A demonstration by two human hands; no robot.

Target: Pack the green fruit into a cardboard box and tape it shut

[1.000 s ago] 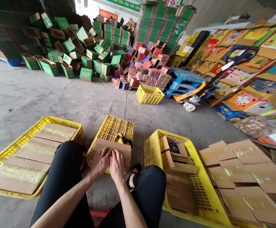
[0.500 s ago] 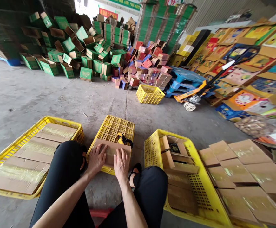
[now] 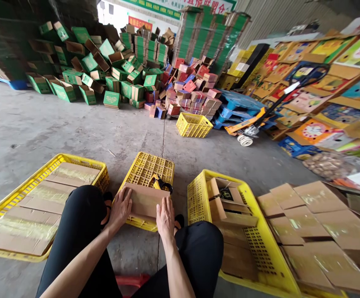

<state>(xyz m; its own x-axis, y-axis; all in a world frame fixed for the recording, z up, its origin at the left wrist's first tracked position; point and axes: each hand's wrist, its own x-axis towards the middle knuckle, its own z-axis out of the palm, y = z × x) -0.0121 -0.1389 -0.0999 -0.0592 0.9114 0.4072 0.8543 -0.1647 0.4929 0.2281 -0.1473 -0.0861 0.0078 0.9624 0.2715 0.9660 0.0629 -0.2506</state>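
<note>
A closed brown cardboard box (image 3: 145,201) rests on the near part of an upturned yellow crate (image 3: 150,165) between my knees. My left hand (image 3: 120,209) is at the box's left end, its fingers bent over the edge. Against the right end lies my right hand (image 3: 165,217), fingers close together and pointing forward. The box is clasped between the two hands. Just behind it on the crate is a yellow and black tape dispenser (image 3: 159,181), partly hidden by the box.
To the left, a yellow crate (image 3: 105,174) holds several taped boxes. Another yellow crate (image 3: 197,198) on the right contains boxes, one with raised flaps (image 3: 219,209). Taped boxes (image 3: 310,223) stand beyond it. Farther off are a small yellow crate (image 3: 194,126) and a pallet jack (image 3: 254,124).
My hands have slid apart from the top of the box to its two ends. The box stays in about the same spot on the crate. The view has shifted slightly.
</note>
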